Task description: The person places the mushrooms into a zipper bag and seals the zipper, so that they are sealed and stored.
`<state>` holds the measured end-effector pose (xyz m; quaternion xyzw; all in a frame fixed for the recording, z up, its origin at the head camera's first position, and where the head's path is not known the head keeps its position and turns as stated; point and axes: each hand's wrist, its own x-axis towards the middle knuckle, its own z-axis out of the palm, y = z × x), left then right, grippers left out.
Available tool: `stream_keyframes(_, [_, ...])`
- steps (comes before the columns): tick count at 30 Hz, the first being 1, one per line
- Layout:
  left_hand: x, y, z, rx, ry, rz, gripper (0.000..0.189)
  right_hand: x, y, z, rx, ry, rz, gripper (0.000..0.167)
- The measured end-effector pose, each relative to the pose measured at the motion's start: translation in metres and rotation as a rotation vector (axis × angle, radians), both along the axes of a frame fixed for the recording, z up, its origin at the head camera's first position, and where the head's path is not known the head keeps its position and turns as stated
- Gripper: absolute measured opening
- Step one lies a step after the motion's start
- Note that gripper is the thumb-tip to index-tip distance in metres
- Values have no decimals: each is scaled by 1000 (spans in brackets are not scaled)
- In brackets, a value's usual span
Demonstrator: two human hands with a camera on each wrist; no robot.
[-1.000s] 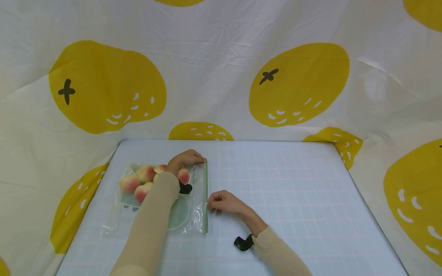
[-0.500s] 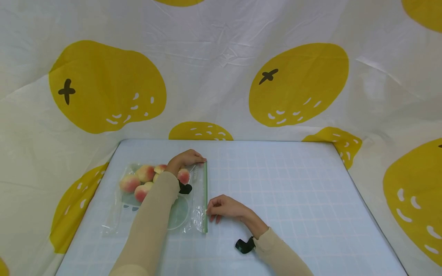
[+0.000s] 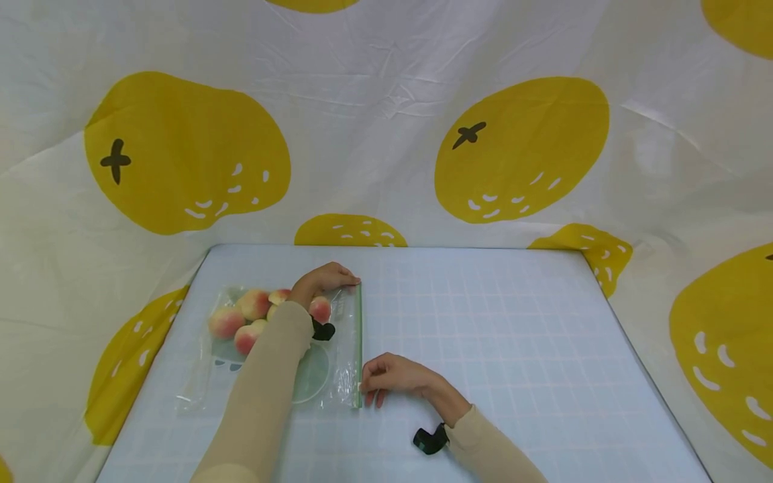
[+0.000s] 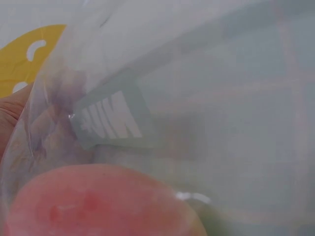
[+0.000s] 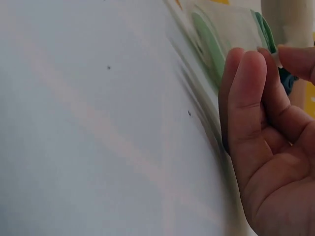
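A clear zip bag [image 3: 344, 335] with a green strip [image 3: 359, 342] along its right edge lies flat on the table in the head view. Several peaches [image 3: 226, 323] are inside it, and one peach [image 4: 103, 204] shows close up in the left wrist view. My left hand [image 3: 326, 278] pinches the strip's far end, with the forearm crossing over the bag. Near the strip's front end, my right hand [image 3: 395, 377] pinches a small pale slider [image 5: 276, 60] between thumb and index finger; the other fingers are held apart from it. Plastic film blurs my left fingers in the left wrist view.
The bag lies on a pale blue table [image 3: 513, 349] with a faint grid. A white curtain [image 3: 374, 154] with yellow fruit prints hangs behind the table and at its sides.
My right hand has slid toward the near side along the green strip, from about its middle to near its front end. The left hand and the bag have stayed in place.
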<state>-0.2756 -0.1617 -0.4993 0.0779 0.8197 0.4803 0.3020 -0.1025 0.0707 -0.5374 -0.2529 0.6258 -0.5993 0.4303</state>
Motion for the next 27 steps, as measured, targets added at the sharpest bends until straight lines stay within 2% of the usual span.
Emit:
stream_keyframes(10, [1,-2,-2,16,6,6,29,9,0,0,-28,-71,55,21])
stream_keyframes(19, [0,-6,-6,15,2,23,28,11,-1,-2,-21,-51,56,23])
stream_keyframes(23, [0,-5,-9,6,41,34,24,12,-1,-1,-21,-48,49,21])
stream_keyframes(27, [3,0,-6,-60,137,-15,23,14,1,1,-7,-35,27,17])
